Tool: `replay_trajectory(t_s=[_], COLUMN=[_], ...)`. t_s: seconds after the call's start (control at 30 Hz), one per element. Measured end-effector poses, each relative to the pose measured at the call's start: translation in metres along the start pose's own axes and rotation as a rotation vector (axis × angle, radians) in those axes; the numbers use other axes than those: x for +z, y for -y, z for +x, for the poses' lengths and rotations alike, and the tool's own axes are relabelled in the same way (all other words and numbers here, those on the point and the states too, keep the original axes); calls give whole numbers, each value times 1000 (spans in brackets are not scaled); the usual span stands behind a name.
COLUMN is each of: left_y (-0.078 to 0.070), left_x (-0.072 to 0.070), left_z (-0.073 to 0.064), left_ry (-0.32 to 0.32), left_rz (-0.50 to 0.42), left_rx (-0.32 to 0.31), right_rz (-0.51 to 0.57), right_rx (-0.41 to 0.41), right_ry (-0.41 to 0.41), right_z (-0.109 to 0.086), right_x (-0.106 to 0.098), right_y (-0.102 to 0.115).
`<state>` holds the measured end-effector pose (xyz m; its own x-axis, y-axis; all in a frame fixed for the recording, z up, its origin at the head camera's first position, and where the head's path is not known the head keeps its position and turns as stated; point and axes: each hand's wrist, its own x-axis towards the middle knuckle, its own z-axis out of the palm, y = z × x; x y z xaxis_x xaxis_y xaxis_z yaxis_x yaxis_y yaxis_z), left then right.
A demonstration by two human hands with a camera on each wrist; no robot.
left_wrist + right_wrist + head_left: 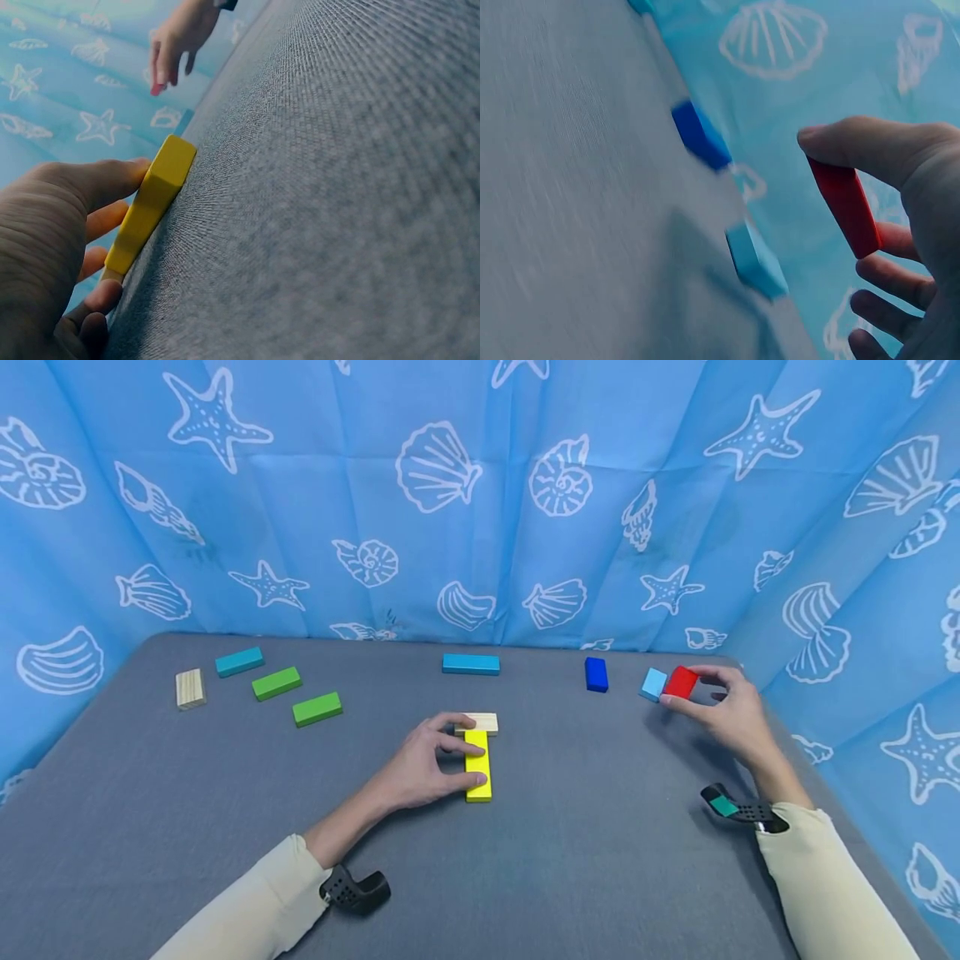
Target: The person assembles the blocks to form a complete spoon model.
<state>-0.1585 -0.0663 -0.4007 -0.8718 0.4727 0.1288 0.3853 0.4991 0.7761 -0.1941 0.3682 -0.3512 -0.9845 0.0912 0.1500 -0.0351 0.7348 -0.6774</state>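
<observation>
My left hand [427, 767] is over a long yellow block [477, 772], which lies lengthwise on the grey tabletop. Its thumb and fingers are curled against that block, and one fingertip reaches a plain wooden block [487, 722] set crosswise at the yellow one's far end. At the right, my right hand [729, 708] pinches a red block [845, 204] between thumb and fingers, held up off the table. In the head view the red block appears right beside a light blue block [653, 683]. A dark blue block [596, 675] lies a little farther left.
A teal block [471, 664] lies near the table's back edge. At the left are another wooden block [191, 689], a second teal block [240, 662] and two green blocks [317, 709]. A blue curtain [480, 527] with sea shells hangs right behind the table [525, 877].
</observation>
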Motion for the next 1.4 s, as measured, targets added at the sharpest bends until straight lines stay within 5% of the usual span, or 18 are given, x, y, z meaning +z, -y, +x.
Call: replay_trajectory(t_s=[0.37,1.4], left_y=[-1,-2], left_x=[0,0], left_z=[0,0], left_ry=[4,0], left_rz=[-6,-5], left_rx=[-21,-30], right_rz=[52,131], right_rx=[-206,-469], right_ry=[140,428], right_z=[-13,-53], right_x=[24,80], right_y=[41,85])
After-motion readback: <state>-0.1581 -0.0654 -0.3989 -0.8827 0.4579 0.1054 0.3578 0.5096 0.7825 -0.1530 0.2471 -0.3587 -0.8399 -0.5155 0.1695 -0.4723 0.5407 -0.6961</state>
